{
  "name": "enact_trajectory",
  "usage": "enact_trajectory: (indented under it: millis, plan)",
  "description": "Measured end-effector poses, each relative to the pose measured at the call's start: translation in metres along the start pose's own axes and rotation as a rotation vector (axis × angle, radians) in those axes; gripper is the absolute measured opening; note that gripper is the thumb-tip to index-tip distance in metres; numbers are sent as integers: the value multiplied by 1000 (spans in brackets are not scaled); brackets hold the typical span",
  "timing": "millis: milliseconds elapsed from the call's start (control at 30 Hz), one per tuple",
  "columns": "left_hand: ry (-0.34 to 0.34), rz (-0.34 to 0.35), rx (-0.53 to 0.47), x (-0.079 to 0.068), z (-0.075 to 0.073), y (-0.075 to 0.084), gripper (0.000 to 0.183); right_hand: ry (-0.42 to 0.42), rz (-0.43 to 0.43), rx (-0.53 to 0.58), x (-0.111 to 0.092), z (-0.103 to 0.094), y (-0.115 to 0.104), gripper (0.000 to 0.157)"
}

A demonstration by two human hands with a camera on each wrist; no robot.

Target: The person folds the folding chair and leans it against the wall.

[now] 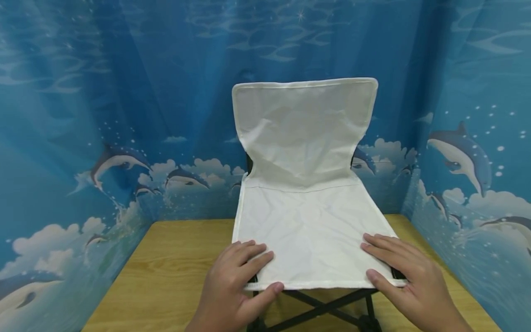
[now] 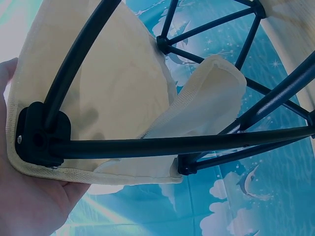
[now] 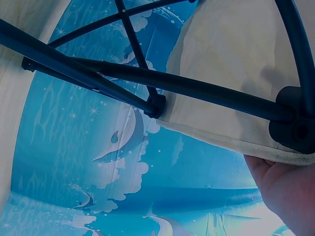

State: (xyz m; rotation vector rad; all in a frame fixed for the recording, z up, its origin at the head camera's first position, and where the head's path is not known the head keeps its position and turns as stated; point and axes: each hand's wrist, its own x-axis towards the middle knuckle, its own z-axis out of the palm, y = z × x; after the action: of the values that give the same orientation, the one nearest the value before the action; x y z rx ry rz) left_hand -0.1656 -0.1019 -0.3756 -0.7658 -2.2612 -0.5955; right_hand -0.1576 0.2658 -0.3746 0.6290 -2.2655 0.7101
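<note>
A small folding chair with a white cloth seat [image 1: 304, 226] and a white cloth backrest [image 1: 306, 124] stands facing me. At its front left corner my left hand [image 1: 234, 281] rests, fingers lying over the cloth and thumb along the front edge. My right hand [image 1: 415, 276] rests the same way on the front right corner. Both wrist views look from below at the seat's underside. There, black tubes meet at a corner joint [image 2: 42, 135] beside my left hand and at another joint [image 3: 295, 120] above my right hand. The fingers on top are hidden from below.
Crossed black legs [image 1: 323, 306] show beneath the front edge. The chair stands on a wood-grain surface [image 1: 166, 263], which extends to its left and right. Blue sheets printed with dolphins and clouds [image 1: 166, 92] hang behind and on both sides.
</note>
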Motion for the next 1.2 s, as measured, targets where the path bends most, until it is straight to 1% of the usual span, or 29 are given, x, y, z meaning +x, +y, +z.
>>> enact_trajectory:
  millis: [333, 567, 900, 1033, 1167, 1200]
  plan:
    - [-5, -1, 1, 0, 0, 0, 46, -5, 5, 8, 0, -1, 0, 61]
    - [-7, 5, -3, 0, 0, -1, 46, -3, -17, 4, 0, 0, 1, 62]
    - [-29, -11, 5, 1, -1, 1, 46, -17, 16, -20, 0, 0, -1, 61]
    - [-8, 6, 13, 1, -1, 1, 45, -14, 12, -14, 0, -1, -1, 61]
    - [17, 22, 13, 0, 0, 0, 43, -3, -13, -4, 1, 0, -1, 62]
    - [15, 19, 12, 0, 0, 0, 44, 0, -19, -4, 1, 0, -1, 62]
